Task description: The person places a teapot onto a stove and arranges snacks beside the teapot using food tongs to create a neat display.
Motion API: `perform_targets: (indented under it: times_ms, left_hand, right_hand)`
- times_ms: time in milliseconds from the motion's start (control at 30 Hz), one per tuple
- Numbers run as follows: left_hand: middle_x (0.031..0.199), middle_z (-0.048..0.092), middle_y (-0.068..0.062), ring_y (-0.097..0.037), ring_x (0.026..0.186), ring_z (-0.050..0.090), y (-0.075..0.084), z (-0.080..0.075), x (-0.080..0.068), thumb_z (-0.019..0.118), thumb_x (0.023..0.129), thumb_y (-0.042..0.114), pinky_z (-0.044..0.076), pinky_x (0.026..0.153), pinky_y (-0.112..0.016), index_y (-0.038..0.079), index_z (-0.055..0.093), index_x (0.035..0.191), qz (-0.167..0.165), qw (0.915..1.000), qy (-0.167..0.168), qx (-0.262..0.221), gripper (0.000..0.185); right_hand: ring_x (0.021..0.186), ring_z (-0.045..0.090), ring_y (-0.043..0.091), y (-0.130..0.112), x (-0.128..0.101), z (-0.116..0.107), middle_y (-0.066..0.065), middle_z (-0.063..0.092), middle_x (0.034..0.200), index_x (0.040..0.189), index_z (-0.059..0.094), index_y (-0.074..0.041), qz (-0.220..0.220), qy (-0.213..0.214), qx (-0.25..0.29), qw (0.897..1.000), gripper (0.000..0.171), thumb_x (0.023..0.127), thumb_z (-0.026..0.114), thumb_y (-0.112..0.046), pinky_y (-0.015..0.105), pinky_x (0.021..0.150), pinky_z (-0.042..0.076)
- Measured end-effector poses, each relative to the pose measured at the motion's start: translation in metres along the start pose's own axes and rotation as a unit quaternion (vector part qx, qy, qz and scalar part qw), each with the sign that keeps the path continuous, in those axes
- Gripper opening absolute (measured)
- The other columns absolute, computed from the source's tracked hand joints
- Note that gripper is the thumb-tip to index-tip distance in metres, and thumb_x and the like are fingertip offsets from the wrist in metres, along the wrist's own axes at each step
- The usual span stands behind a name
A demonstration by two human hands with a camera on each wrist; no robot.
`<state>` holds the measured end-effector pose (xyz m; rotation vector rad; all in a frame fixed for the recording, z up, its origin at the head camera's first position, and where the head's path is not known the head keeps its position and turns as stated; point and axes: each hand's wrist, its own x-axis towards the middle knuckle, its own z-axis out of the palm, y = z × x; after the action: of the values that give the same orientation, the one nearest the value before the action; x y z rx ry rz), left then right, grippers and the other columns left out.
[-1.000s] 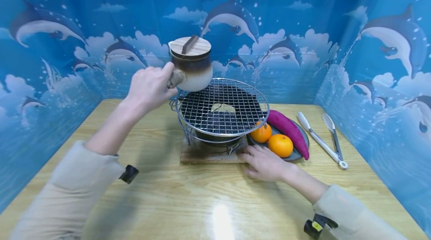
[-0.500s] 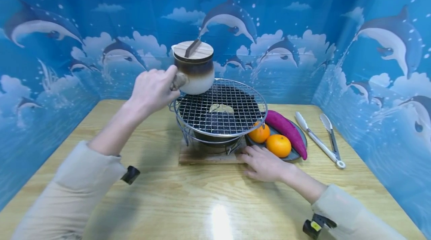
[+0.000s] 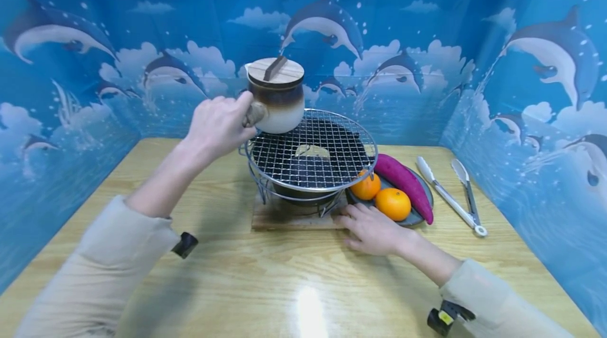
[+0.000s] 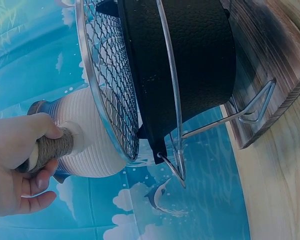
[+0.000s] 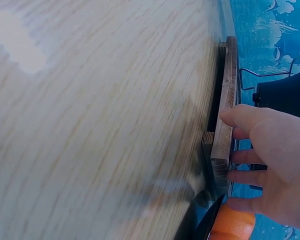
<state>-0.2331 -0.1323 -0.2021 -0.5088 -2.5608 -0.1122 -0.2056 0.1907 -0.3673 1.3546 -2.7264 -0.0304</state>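
A lidded teapot (image 3: 280,109), brown fading to white, is upright with its base right at the far left part of the round wire grate (image 3: 313,169). My left hand (image 3: 215,125) grips its twine-wrapped side handle (image 4: 55,147), thumb on one side and fingers curled under. Beneath the grate, a black brazier (image 4: 180,55) in a wire stand sits on a wooden board (image 3: 299,222). My right hand (image 3: 372,230) rests at the board's front right corner, its fingers fairly straight on the wood. The right wrist view shows its thumb at the board edge (image 5: 225,125).
Right of the board, a dark plate (image 3: 417,218) holds two oranges (image 3: 393,204) and a purple sweet potato (image 3: 405,185). White-tipped tongs (image 3: 450,198) lie farther right on the wooden table (image 3: 227,280). A blue dolphin-print curtain (image 3: 189,22) surrounds the back and sides.
My left hand has brought the teapot slightly right and down, with its base closer to the grate. The right hand has stayed at the board's corner.
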Motion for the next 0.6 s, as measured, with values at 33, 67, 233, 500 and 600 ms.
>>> perform_targets:
  times_ms: [33,67,233,500,600]
  left_hand:
    - [0.067,0.055,-0.007,-0.027,0.061,0.050,0.0002,0.0002,0.0000,0.067,0.078,0.017,0.040,0.052,-0.037,0.007,0.048,0.093,0.000,1.0000,0.000,-0.001,0.026]
    - [0.067,0.055,-0.007,-0.027,0.061,0.050,0.0003,0.0005,-0.0001,0.067,0.078,0.018,0.040,0.052,-0.037,0.007,0.048,0.093,0.000,1.0000,0.000,0.000,0.027]
    - [0.067,0.055,-0.007,-0.027,0.061,0.050,0.0001,0.0012,-0.0004,0.067,0.078,0.017,0.040,0.052,-0.037,0.007,0.047,0.093,-0.001,1.0000,0.000,0.001,0.027]
    - [0.066,0.055,-0.006,-0.027,0.060,0.049,0.0015,0.0026,0.0011,0.068,0.078,0.018,0.039,0.051,-0.036,0.008,0.047,0.092,0.000,1.0000,0.003,-0.001,0.027]
    - [0.064,0.054,-0.005,-0.027,0.058,0.049,0.0027,0.0028,0.0018,0.068,0.077,0.018,0.038,0.050,-0.036,0.008,0.047,0.090,0.006,0.9999,0.013,0.002,0.026]
  right_hand:
    - [0.104,0.051,0.025,0.0002,0.0000,0.0001,0.008,0.054,0.117,0.120,0.059,-0.012,-0.001,0.000,-0.001,1.000,0.040,0.084,0.064,-0.030,0.041,0.082,0.046]
    - [0.104,0.051,0.025,0.0003,0.0000,0.0001,0.008,0.054,0.117,0.120,0.059,-0.012,-0.001,0.001,-0.001,1.000,0.040,0.084,0.064,-0.030,0.041,0.082,0.046]
    - [0.104,0.051,0.025,0.0009,0.0002,0.0000,0.008,0.054,0.116,0.119,0.059,-0.011,-0.004,0.003,-0.001,1.000,0.040,0.084,0.064,-0.030,0.041,0.082,0.046]
    - [0.103,0.051,0.025,0.0020,0.0004,0.0010,0.007,0.055,0.116,0.119,0.060,-0.012,-0.004,0.004,0.001,1.000,0.039,0.084,0.064,-0.029,0.041,0.082,0.046]
    - [0.103,0.051,0.024,0.0024,0.0003,0.0012,0.007,0.055,0.116,0.119,0.060,-0.012,-0.004,0.007,0.000,1.000,0.039,0.084,0.064,-0.029,0.041,0.082,0.046]
